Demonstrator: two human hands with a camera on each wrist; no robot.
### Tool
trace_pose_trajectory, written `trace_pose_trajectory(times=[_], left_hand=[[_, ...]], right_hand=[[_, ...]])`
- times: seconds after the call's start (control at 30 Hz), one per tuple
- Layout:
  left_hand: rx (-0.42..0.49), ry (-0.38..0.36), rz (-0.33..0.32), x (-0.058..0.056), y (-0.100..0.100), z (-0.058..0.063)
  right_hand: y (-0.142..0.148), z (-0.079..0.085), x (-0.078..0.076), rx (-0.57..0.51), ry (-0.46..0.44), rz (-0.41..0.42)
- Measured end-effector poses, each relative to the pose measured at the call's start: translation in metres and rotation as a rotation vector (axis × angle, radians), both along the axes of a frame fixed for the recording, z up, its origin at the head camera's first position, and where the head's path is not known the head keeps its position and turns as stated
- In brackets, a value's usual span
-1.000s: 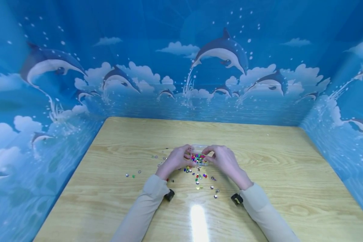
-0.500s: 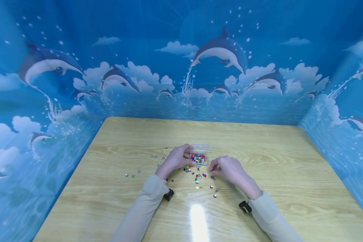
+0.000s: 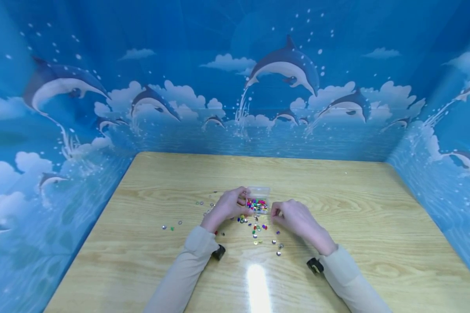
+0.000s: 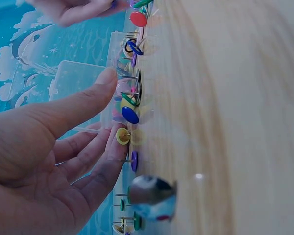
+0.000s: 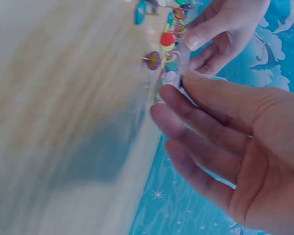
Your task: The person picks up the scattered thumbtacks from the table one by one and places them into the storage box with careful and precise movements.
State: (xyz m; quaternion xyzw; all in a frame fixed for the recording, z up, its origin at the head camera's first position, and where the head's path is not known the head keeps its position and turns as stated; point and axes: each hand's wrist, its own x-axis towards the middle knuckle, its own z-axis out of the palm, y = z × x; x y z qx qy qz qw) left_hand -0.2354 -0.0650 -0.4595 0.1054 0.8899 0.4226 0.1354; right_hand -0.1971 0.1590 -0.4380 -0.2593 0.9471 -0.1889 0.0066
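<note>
A small clear plastic box (image 3: 259, 191) with its lid raised holds many-coloured thumbtacks (image 3: 257, 204). My left hand (image 3: 228, 204) grips the box's left side, thumb near and fingers behind, as the left wrist view shows. Just right of the box, my right hand (image 3: 295, 216) has thumb and forefinger together. Between their tips a bit of a dark purple-blue thumbtack (image 4: 113, 4) shows in the left wrist view; the fingers hide most of it. In the right wrist view the other fingers (image 5: 196, 152) are loosely bent.
Loose thumbtacks lie on the wooden table (image 3: 337, 195) in front of the box, such as a silver one (image 3: 279, 253) and a purple one (image 3: 278, 232). More are scattered leftward, with a green one (image 3: 172, 228). A dolphin-print curtain (image 3: 227, 139) borders the table behind and at the sides.
My right hand has drawn back from the box to the table on its right and picked up a thumbtack there. It then rose slightly. My left hand stays on the box.
</note>
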Motion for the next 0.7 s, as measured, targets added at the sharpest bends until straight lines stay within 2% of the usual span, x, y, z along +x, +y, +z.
trace_pose_trajectory(times=[0.1, 0.33, 0.7], left_hand=[[0.003, 0.000, 0.002, 0.000, -0.001, 0.000], [0.015, -0.006, -0.010, 0.000, -0.002, 0.000], [-0.007, 0.001, -0.012, 0.001, -0.001, 0.002]], right_hand=[[-0.006, 0.004, -0.006, -0.036, 0.039, -0.019], [-0.019, 0.007, -0.018, -0.107, 0.064, -0.072], [-0.025, 0.009, -0.023, -0.136, 0.085, -0.103]])
